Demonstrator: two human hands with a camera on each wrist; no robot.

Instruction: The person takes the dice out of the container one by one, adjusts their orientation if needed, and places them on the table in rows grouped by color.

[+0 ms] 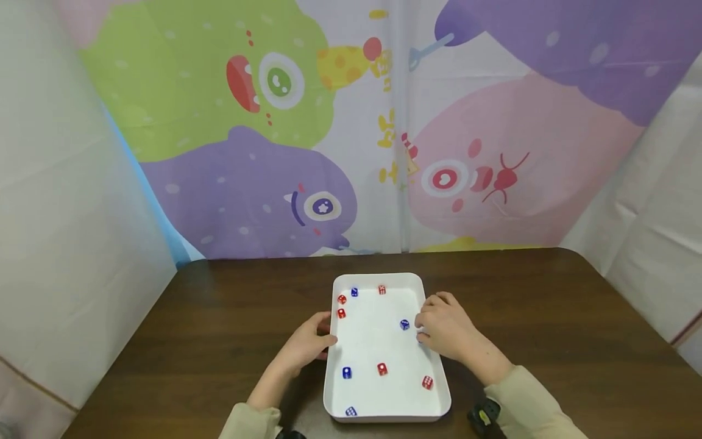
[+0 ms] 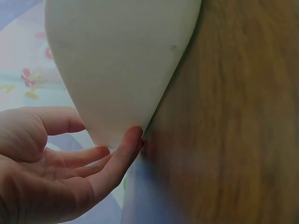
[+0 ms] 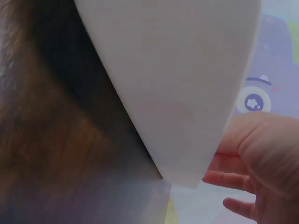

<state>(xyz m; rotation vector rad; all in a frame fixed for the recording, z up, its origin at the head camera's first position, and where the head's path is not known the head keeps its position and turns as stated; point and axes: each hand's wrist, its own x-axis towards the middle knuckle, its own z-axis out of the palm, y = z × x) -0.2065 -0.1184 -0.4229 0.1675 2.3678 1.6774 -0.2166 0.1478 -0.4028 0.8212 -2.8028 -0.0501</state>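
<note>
A white rectangular tray point(image 1: 373, 341) with low walls lies on the table, several red and blue dice scattered on its floor. My left hand point(image 1: 306, 342) grips the tray's left wall, thumb over the rim; in the left wrist view its fingers point(image 2: 126, 151) press the outer side low down. Over the right rim reaches my right hand point(image 1: 446, 326), fingers bent down inside the tray. A sliver of a blue die point(image 1: 420, 341) shows under its fingertips; whether they pinch it is hidden. Just left of them sits another blue die point(image 1: 404, 325).
Red dice point(image 1: 382, 369) and blue dice point(image 1: 347, 372) lie toward the near end, others by the far left corner, such as a red die point(image 1: 342, 313). The dark wooden table point(image 1: 247, 305) ends at a cartoon-printed curtain point(image 1: 274, 183); pale sheets point(image 1: 82, 183) hang at both sides.
</note>
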